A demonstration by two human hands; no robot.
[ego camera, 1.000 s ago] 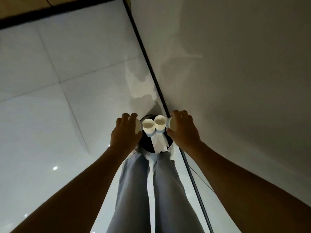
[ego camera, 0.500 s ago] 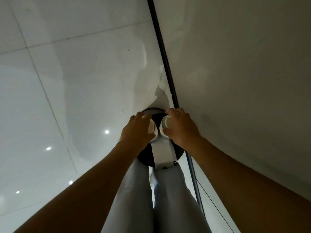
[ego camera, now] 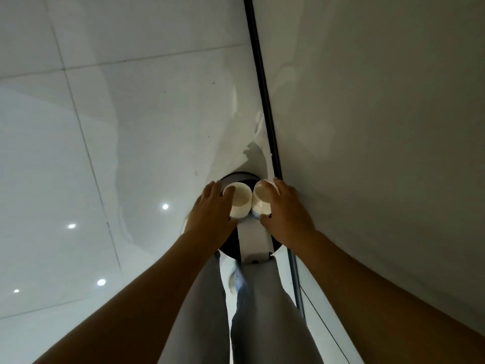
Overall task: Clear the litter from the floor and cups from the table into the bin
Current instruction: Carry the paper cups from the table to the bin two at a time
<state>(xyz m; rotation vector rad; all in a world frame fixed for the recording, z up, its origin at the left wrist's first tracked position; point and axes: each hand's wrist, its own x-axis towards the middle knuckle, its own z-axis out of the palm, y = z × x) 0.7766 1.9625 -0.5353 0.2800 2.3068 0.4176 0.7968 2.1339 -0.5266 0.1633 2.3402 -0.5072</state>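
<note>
Two white paper cups are hanging side by side, touching, over the black round bin [ego camera: 231, 245] by the wall. Left hand [ego camera: 210, 216] is gripping the left cup [ego camera: 239, 199]; right hand [ego camera: 286, 214] is gripping the right cup [ego camera: 261, 197].

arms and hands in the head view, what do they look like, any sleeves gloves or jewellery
Both forearms are bare up to the edge of the picture, with no sleeve in sight. The left hand and the right hand wear no gloves, and no ring, watch or bracelet shows on the sides facing the camera. Below the arms, the person wears light grey-blue trousers.
</note>
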